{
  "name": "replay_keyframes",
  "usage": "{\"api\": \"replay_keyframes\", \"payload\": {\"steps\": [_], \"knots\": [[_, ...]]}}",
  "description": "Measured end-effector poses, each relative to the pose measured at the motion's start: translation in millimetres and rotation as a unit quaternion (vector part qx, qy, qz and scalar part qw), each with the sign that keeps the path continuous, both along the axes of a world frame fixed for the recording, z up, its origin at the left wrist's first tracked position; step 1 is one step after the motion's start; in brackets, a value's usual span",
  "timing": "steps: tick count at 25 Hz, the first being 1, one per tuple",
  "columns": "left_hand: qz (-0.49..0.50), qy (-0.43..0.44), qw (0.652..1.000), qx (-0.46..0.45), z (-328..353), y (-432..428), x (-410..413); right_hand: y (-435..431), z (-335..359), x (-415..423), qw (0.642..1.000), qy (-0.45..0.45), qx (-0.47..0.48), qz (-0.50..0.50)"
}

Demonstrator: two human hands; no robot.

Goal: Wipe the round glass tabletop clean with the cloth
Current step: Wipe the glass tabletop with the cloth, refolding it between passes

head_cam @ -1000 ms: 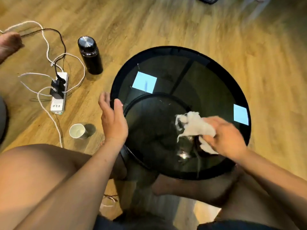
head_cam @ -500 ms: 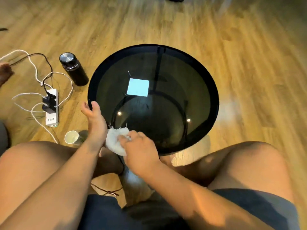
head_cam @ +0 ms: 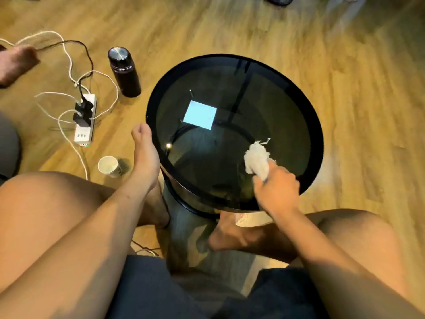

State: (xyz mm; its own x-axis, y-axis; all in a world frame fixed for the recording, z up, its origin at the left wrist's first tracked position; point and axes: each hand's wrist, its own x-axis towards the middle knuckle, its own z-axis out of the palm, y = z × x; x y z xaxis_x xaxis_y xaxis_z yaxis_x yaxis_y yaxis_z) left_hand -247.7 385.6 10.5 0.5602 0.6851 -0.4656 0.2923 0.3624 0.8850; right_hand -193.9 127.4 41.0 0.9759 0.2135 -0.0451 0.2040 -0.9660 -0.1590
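Observation:
The round dark glass tabletop with a black rim stands low on the wooden floor, between my knees. My right hand grips a crumpled white cloth and presses it on the glass at the near right part of the top. My left hand rests flat against the table's left rim, fingers together and pointing away from me, holding nothing. A bright square reflection shows on the glass left of centre.
On the floor to the left are a dark steel bottle, a white power strip with plugs and tangled cables, and a paper cup lying near my left knee. Someone's foot is at the far left edge.
My right hand has swept the cloth from the near left edge, beside my left hand, across to the near right part of the glass. The left hand stays at the left rim.

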Motion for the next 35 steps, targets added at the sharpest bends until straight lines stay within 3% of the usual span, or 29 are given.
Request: {"api": "replay_keyframes", "payload": {"steps": [2, 5, 7, 9, 12, 14, 15, 17, 18, 20, 22, 23, 24, 26, 27, 29, 30, 33, 34, 35], "knots": [[0.007, -0.041, 0.998, -0.036, 0.8, 9.9, -1.4, 77.6, -2.1, -39.0, 0.993, 0.032, 0.038, 0.105], [0.049, -0.081, 0.991, -0.089, 6.3, 30.8, -4.3, 165.4, -8.9, -22.4, 0.966, 0.108, 0.115, 0.207], [0.123, -0.108, 0.981, -0.104, 12.0, 50.4, -7.3, 206.0, -0.8, 19.2, 0.960, 0.055, 0.174, 0.210], [0.204, -0.128, 0.965, -0.100, 15.9, 75.4, -6.6, 234.4, 5.0, 49.6, 0.946, -0.025, 0.105, 0.305], [0.198, -0.158, 0.964, -0.079, 22.8, 95.9, 1.6, 253.5, 2.3, 30.0, 0.847, -0.055, -0.109, 0.517], [0.129, -0.141, 0.981, -0.042, 14.6, 97.2, 6.0, 229.8, 3.9, -0.9, 0.776, -0.062, -0.167, 0.605], [0.119, -0.131, 0.983, -0.038, 5.7, 97.4, 4.6, 207.5, 6.0, -14.4, 0.731, -0.017, -0.190, 0.655], [0.144, -0.109, 0.980, -0.079, -6.6, 101.4, 1.1, 168.1, 15.3, -25.1, 0.606, 0.046, -0.276, 0.745], [0.175, -0.102, 0.973, -0.110, -11.2, 102.5, 0.5, 166.6, 19.6, -17.3, 0.577, 0.055, -0.287, 0.763], [0.246, -0.089, 0.955, -0.142, -21.7, 104.0, 0.9, 202.1, 13.0, 10.3, 0.595, -0.001, -0.274, 0.756], [0.272, -0.071, 0.948, -0.147, -27.2, 100.3, 2.9, 270.5, -2.9, 44.4, 0.670, -0.128, -0.273, 0.678], [0.275, -0.068, 0.947, -0.150, -29.3, 96.6, 3.7, 306.2, -2.8, 66.5, 0.719, -0.145, -0.291, 0.614], [0.271, -0.073, 0.948, -0.153, -28.4, 92.7, 5.2, 335.9, -1.0, 95.2, 0.749, -0.131, -0.333, 0.558], [0.257, -0.082, 0.951, -0.153, -24.4, 90.0, 10.3, 354.2, 4.9, 134.5, 0.841, -0.043, -0.329, 0.428], [0.254, -0.088, 0.951, -0.154, -23.4, 92.4, 12.3, 351.4, 5.3, 135.0, 0.841, -0.040, -0.315, 0.437], [0.261, -0.089, 0.949, -0.151, -23.2, 97.5, 13.7, 328.9, -2.8, 102.8, 0.799, -0.077, -0.261, 0.536], [0.275, -0.088, 0.946, -0.145, -23.7, 99.5, 13.6, 313.3, -3.7, 72.1, 0.770, -0.036, -0.234, 0.592], [0.310, -0.075, 0.941, -0.111, -26.6, 103.5, 11.0, 238.8, 8.5, 7.0, 0.590, 0.069, -0.302, 0.746], [0.312, -0.078, 0.941, -0.103, -28.4, 103.4, 10.6, 231.4, 14.2, 9.2, 0.558, 0.087, -0.318, 0.761], [0.316, -0.085, 0.939, -0.105, -31.0, 103.7, 10.6, 235.7, 15.9, 19.0, 0.553, 0.084, -0.301, 0.773]]}}
